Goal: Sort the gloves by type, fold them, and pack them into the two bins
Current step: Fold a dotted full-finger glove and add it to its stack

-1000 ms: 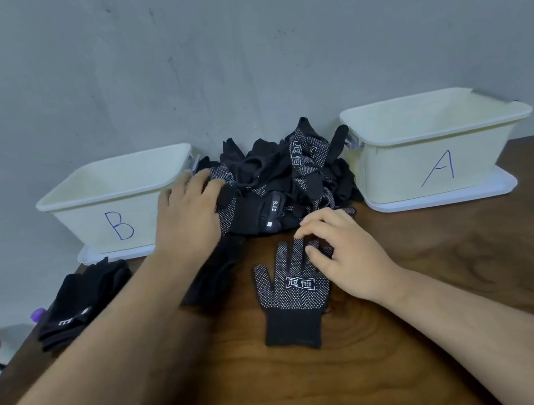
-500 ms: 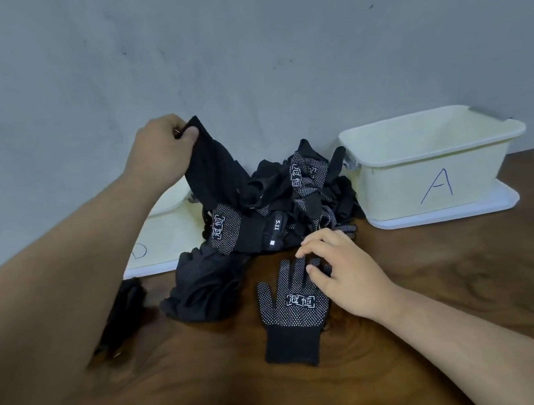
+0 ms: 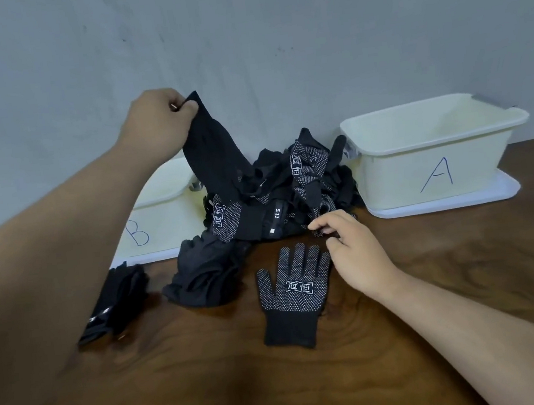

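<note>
Left hand [image 3: 158, 121] grip pinches cuff of black white-dotted glove [image 3: 217, 168], which hangs over pile [image 3: 291, 192]. Right hand [image 3: 355, 252] fingers curled at pile edge, can't tell if the grip holds anything. Matching glove [image 3: 295, 294] flat on worktop [image 3: 437, 282].

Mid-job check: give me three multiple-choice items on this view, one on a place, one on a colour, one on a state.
1. Where is the glove pile? A) between bin B and bin A B) inside bin A C) on the floor
2. What colour are the bins' letters? A) red B) blue C) green
3. What is the left hand doing? A) lying flat B) reaching into bin A C) pinching a lifted glove by its cuff
Answers: 1 A, a bin stands on either side; 2 B, both are drawn in blue; 3 C, its fingers hold the cuff above the pile.
</note>
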